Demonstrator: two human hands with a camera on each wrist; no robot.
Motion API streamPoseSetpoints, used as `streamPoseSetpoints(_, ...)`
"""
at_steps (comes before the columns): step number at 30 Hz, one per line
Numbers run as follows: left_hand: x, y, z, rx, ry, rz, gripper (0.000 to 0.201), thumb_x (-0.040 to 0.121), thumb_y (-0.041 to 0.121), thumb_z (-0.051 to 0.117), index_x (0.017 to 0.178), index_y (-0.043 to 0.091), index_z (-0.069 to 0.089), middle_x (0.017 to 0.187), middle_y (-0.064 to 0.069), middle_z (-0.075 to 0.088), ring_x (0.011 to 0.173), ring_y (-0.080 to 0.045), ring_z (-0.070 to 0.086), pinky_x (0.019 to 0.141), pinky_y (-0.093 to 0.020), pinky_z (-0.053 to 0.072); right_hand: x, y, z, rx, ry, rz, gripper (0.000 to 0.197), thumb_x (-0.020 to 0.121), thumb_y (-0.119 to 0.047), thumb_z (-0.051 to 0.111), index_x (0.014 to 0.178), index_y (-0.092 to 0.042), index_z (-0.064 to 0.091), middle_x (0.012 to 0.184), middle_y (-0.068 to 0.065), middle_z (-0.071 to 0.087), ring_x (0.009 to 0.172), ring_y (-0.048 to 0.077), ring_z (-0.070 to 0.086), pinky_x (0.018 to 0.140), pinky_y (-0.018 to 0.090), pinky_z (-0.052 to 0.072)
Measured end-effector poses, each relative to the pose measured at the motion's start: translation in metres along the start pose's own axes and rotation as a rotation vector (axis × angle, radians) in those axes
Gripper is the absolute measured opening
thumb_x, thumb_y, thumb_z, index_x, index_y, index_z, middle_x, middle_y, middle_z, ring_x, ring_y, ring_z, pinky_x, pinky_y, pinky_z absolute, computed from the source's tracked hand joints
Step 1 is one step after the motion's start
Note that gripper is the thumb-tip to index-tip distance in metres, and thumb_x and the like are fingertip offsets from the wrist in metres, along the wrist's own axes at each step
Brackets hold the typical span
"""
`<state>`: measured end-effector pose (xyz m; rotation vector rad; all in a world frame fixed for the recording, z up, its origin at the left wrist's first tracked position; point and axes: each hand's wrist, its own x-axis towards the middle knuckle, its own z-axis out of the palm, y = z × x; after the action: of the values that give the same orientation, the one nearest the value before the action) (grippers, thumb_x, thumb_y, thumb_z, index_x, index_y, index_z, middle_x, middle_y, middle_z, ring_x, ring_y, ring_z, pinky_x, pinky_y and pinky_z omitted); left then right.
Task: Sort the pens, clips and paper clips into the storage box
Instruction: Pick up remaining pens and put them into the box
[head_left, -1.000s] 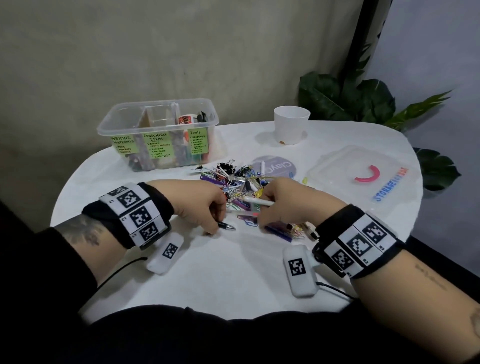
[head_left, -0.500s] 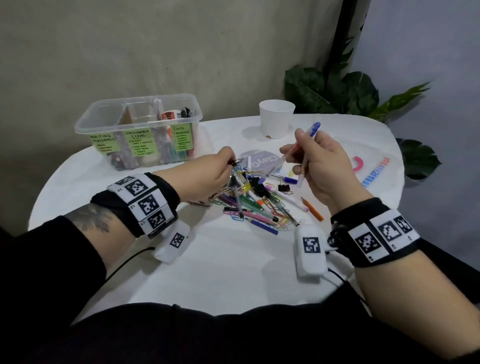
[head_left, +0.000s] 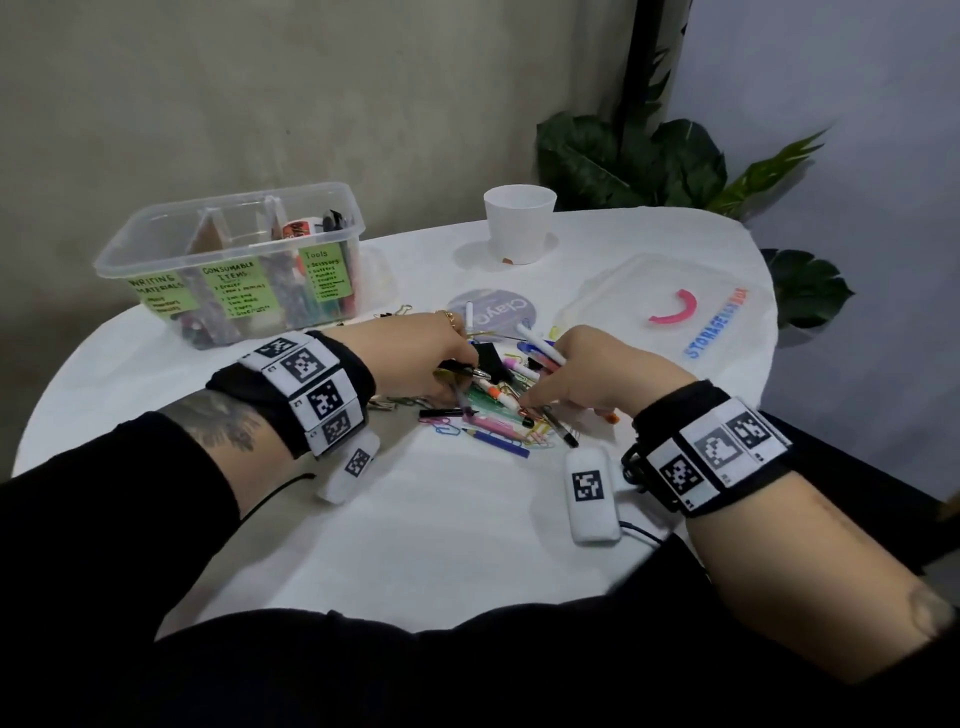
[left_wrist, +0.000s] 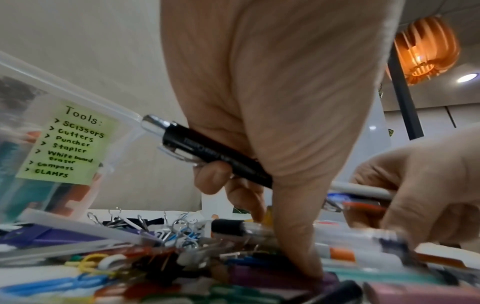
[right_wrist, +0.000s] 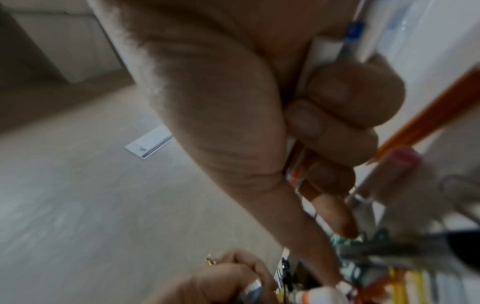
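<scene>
You sit at a round white worktop (head_left: 426, 545). Behind it is a plain beige wall (head_left: 311, 93). A leafy green plant (head_left: 649, 161) stands in the corner by a dark pole (head_left: 641, 67). Above you hangs a glowing orange lamp (left_wrist: 426, 49).

A white cup (head_left: 519, 223) stands at the far side of the white table (head_left: 415, 545). A clear lid (head_left: 670, 312) lies to its right, near a leafy plant (head_left: 649, 161). An orange lamp (left_wrist: 426, 49) hangs overhead.
</scene>
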<state>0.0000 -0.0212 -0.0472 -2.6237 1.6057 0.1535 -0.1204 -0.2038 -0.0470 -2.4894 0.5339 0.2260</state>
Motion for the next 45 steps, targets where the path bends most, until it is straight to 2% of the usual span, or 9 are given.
streamPoseSetpoints(6,0.002,0.002,-0.016,-0.165,0.270,0.026,0.017,0.095,0.033,0.059,0.090,0.017,0.062,0.091,0.002,0.056,0.089,-0.020,0.051,0.079,-0.036,0.043,0.002,-0.001,0.002,0.045,-0.003,0.005,0.024,0.079,-0.030,0.068,0.081,-0.010,0.056,0.064,0.004,0.054,0.047,0.020,0.047,0.046,0.022,0.037)
streamPoseSetpoints(10,0.001,0.009,-0.030,-0.263,0.523,0.006,0.013,0.101,0.027,0.048,0.089,0.024,0.052,0.080,0.005,0.060,0.080,-0.018,0.049,0.068,-0.032,0.038,0.002,-0.001,-0.008,0.287,-0.007,-0.016,0.014,0.088,-0.019,0.054,0.083,-0.006,0.051,0.055,0.006,0.056,0.039,0.018,0.043,0.040,0.019,0.032)
streamPoseSetpoints(14,0.003,0.021,-0.031,-0.225,0.342,0.042,0.019,0.099,0.035,0.052,0.088,0.020,0.053,0.070,0.008,0.055,0.067,-0.015,0.050,0.061,-0.030,0.036,0.005,0.006,-0.017,0.468,0.030,-0.033,0.005,0.089,-0.004,0.045,0.094,-0.007,0.045,0.061,0.011,0.055,0.041,0.019,0.041,0.038,0.020,0.029)
streamPoseSetpoints(21,0.022,0.035,-0.012,0.083,0.026,0.010,0.031,0.075,0.047,0.074,0.091,0.022,0.064,0.082,0.005,0.063,0.078,-0.019,0.058,0.060,-0.030,0.041,0.013,0.017,-0.013,0.257,0.057,0.037,0.027,0.078,-0.022,0.078,0.087,-0.008,0.057,0.066,0.010,0.055,0.045,0.020,0.044,0.048,0.025,0.039)
streamPoseSetpoints(25,0.029,0.032,-0.011,0.071,-0.082,-0.012,0.038,0.070,0.055,0.077,0.093,0.027,0.066,0.093,0.006,0.062,0.087,-0.018,0.058,0.070,-0.033,0.047,0.013,0.016,-0.005,0.159,0.016,0.066,0.028,0.066,-0.014,0.073,0.084,-0.007,0.054,0.059,0.016,0.051,0.043,0.024,0.042,0.051,0.031,0.037)
streamPoseSetpoints(32,0.027,0.031,-0.007,0.096,-0.091,-0.008,0.038,0.072,0.047,0.079,0.083,0.028,0.049,0.074,0.011,0.050,0.072,-0.014,0.047,0.052,-0.023,0.028,0.014,0.011,-0.002,0.136,0.022,0.062,0.019,0.061,-0.004,0.061,0.078,-0.004,0.052,0.051,0.013,0.049,0.033,0.023,0.044,0.047,0.026,0.040)
streamPoseSetpoints(36,0.020,0.024,-0.009,-0.089,0.028,-0.022,0.026,0.078,0.046,0.076,0.076,0.027,0.058,0.067,0.008,0.058,0.066,-0.015,0.053,0.057,-0.028,0.038,0.013,0.011,-0.008,0.236,0.042,0.032,0.024,0.081,-0.027,0.066,0.085,-0.007,0.053,0.062,0.008,0.054,0.044,0.021,0.047,0.048,0.024,0.042)
streamPoseSetpoints(39,0.016,0.016,-0.018,-0.293,0.183,-0.091,0.019,0.088,0.040,0.068,0.083,0.022,0.066,0.068,0.006,0.064,0.066,-0.016,0.058,0.064,-0.031,0.044,0.013,0.015,-0.018,0.522,0.021,-0.022,0.019,0.091,-0.022,0.057,0.085,-0.005,0.051,0.062,0.007,0.046,0.039,0.013,0.036,0.039,0.016,0.030)
streamPoseSetpoints(45,0.024,0.015,-0.039,-0.905,0.558,-0.369,0.025,0.104,0.032,0.044,0.095,0.017,0.062,0.078,0.006,0.065,0.076,-0.009,0.062,0.075,-0.028,0.048,0.008,0.006,-0.031,0.925,0.078,-0.201,0.009,0.093,-0.016,0.048,0.089,-0.008,0.050,0.069,0.009,0.061,0.044,0.015,0.031,0.043,0.022,0.025)
